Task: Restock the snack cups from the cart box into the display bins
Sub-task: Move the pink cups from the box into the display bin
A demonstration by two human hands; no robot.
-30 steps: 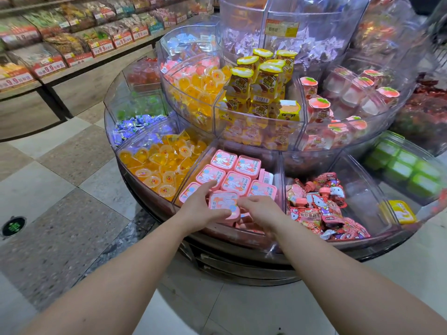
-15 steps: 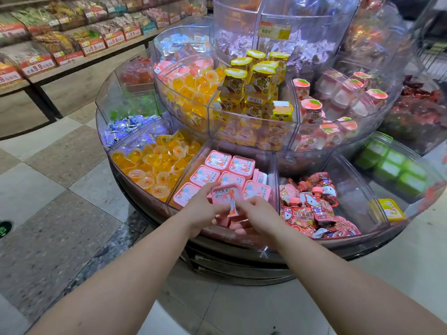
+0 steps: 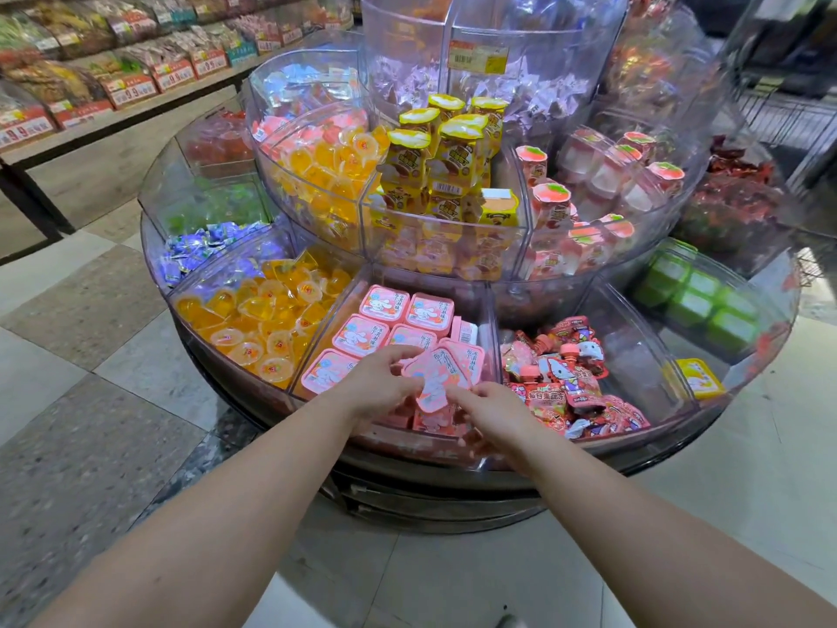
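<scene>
Hands [image 3: 435, 396] pinch square pink foil-lidded cup [image 3: 435, 378].

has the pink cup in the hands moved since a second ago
Yes. The held pink cup has tipped up from lying flat among the flat pink cups in its bin; both hands grip it.

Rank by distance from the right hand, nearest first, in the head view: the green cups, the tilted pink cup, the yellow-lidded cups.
1. tilted pink cup, touching the right hand
2. yellow-lidded cups, upper tier, behind
3. green cups, far right bin
</scene>
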